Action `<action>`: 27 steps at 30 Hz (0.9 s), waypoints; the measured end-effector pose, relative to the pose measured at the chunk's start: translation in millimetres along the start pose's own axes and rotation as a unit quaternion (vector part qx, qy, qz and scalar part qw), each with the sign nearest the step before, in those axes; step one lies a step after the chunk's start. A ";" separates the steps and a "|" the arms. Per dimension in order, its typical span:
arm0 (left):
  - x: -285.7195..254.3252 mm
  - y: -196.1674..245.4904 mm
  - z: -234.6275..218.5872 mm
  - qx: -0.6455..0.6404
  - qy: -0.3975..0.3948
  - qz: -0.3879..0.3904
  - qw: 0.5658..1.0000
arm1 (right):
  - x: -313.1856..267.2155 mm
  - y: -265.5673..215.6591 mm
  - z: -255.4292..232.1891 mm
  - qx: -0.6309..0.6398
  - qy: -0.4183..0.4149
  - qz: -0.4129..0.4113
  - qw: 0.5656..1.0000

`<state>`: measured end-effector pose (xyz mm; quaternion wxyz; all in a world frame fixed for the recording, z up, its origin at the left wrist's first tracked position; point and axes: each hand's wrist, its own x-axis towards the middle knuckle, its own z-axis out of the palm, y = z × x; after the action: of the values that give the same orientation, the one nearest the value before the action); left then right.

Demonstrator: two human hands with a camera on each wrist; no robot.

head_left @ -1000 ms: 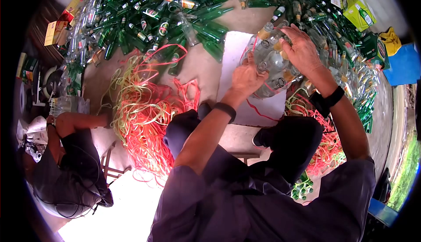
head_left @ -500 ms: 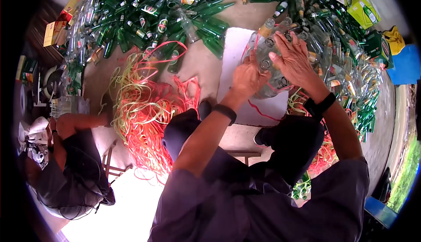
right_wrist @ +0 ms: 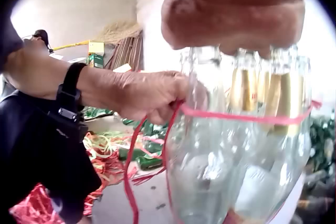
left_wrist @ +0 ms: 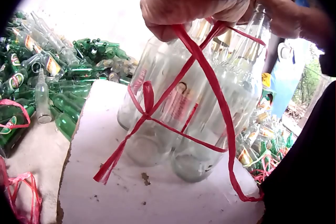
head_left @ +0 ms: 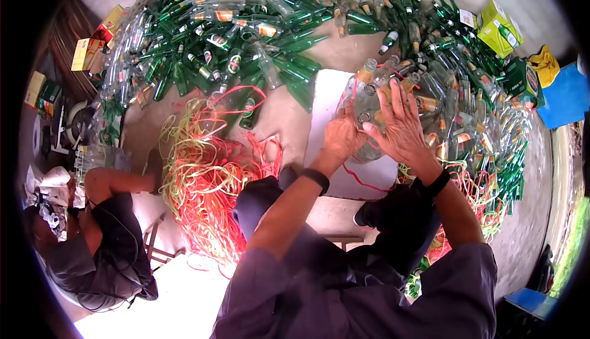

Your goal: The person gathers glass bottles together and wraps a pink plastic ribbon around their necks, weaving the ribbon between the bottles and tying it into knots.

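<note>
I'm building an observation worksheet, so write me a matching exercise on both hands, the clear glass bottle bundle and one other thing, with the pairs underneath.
Column 1
1. Person's left hand
2. Person's right hand
3. Tied bundle of clear glass bottles
4. Larger tangled heap of red and yellow-green plastic ribbon

Column 2
A. On the white flat board
B. Fingers straight, over the bottle tops
C. On the floor, left of the board in the head view
D. Fingers curled, holding a red plastic ribbon

Pairs: 1-D, 2-B, 3-A, 4-C
</note>
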<state>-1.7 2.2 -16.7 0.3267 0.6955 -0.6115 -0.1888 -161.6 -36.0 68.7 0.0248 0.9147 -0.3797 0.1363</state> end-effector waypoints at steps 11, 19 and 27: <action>-8.7 9.0 -5.7 0.026 -0.021 -0.032 0.999 | -2.6 -1.0 2.6 0.004 0.026 0.002 1.000; -25.7 17.2 -11.7 0.027 -0.017 -0.056 0.998 | -4.8 -3.1 -2.5 0.006 0.014 0.020 1.000; -59.9 27.4 1.8 -0.055 0.030 -0.107 0.992 | -5.2 -4.4 -3.2 0.021 0.017 0.036 0.999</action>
<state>-33.7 59.0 -7.4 0.3602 0.7432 -0.5125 -0.2350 -162.7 -28.8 70.6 0.0069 0.8983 -0.4091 0.1602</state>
